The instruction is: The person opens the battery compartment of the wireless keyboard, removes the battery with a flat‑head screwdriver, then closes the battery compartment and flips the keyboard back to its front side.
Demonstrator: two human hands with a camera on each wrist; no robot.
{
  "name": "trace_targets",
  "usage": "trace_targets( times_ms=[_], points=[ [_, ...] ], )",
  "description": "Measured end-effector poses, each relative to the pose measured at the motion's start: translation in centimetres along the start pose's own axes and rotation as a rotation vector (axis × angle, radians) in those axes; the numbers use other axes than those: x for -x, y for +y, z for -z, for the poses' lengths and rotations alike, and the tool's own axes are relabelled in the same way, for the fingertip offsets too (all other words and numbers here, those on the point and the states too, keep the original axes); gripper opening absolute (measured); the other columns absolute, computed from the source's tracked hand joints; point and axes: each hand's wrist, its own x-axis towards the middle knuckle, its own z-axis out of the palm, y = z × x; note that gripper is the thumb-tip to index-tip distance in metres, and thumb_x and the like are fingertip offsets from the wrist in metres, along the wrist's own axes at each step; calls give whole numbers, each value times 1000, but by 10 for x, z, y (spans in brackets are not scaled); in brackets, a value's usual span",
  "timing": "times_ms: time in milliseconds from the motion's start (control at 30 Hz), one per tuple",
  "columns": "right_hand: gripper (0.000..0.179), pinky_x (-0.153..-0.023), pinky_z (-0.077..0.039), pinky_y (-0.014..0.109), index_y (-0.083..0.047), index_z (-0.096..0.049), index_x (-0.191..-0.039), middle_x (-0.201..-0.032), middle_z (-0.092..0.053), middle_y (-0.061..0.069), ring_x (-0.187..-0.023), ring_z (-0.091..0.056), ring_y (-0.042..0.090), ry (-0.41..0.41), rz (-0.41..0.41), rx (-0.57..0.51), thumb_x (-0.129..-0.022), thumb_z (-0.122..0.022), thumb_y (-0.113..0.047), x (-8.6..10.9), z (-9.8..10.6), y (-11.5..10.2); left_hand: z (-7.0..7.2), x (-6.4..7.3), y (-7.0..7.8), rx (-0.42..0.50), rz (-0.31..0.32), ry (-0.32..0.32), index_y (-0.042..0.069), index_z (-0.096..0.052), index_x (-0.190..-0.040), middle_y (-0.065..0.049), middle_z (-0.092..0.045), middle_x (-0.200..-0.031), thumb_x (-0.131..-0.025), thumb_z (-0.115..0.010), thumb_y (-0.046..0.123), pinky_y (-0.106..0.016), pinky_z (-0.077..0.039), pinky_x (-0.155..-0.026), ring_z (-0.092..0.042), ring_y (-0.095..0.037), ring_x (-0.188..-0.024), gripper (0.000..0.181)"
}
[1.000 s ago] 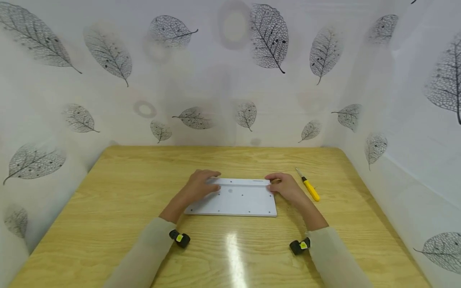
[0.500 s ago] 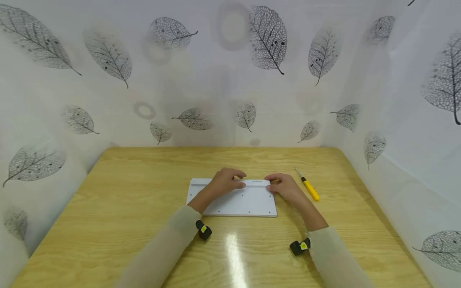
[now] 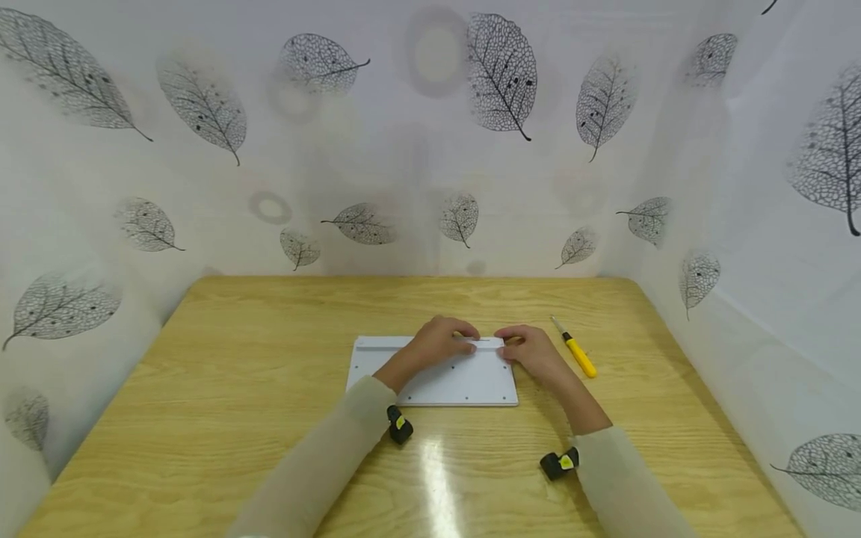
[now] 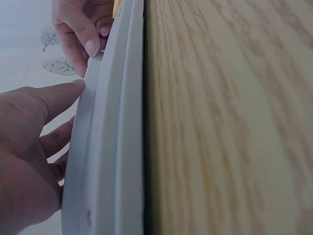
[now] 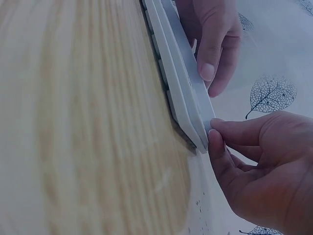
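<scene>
A white keyboard (image 3: 430, 388) lies face down on the wooden table, its back dotted with small screws. Keys (image 5: 164, 73) peek out from underneath in the right wrist view. Along its far edge runs a raised strip (image 4: 80, 147). My left hand (image 3: 437, 345) reaches over the back and grips that strip right of the middle, thumb on the near side, fingers beyond the edge. At the far right corner, thumb and index finger of my right hand (image 5: 269, 156) pinch the strip's end. The hands are close together, a short gap between them.
A screwdriver (image 3: 580, 356) with a yellow handle lies to the right of my right hand, its tip pointing away. Leaf-patterned curtains (image 3: 417, 149) surround the table (image 3: 255, 359) at the back and sides.
My left hand has moved right along the keyboard's far edge, from its left part to near my right hand. My right hand and the keyboard have stayed in place.
</scene>
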Motion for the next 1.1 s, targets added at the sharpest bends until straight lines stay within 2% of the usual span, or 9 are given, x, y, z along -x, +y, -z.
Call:
trace_targets(
  times_ms=[233, 533, 800, 1100],
  points=[
    [37, -80, -54, 27, 0, -64, -130, -120, -65, 19, -93, -61, 21, -7, 5, -4, -95, -68, -12, 2, -2, -1, -3, -2, 4, -40, 19, 6, 20, -74, -118, 4, -74, -117, -95, -70, 26, -36, -51, -97, -66, -14, -111, 24],
    [38, -79, -54, 25, 0, -63, -132, -122, -64, 20, -94, -62, 20, -13, 3, -20, -96, -68, -12, 1, -1, 0, -7, -4, 8, -80, 54, 39, 23, -75, -112, 8, -75, -109, -94, -72, 31, -37, -47, -96, -63, -13, -107, 19],
    [36, -79, -54, 25, -3, -65, -131, -120, -65, 17, -94, -61, 22, -2, -29, -16, -96, -67, -11, 0, -3, -1, -9, -4, 10, -57, 73, 62, 21, -76, -107, 8, -75, -105, -94, -71, 30, -35, -51, -89, -65, -10, -97, 16],
    [37, -81, -55, 27, -2, -64, -131, -123, -64, 19, -95, -62, 21, 2, -23, 3, -96, -67, -12, 1, -2, -2, -10, -5, 10, -24, 85, 62, 21, -77, -105, 8, -74, -105, -94, -71, 30, -34, -51, -87, -64, -10, -94, 16]
  ],
)
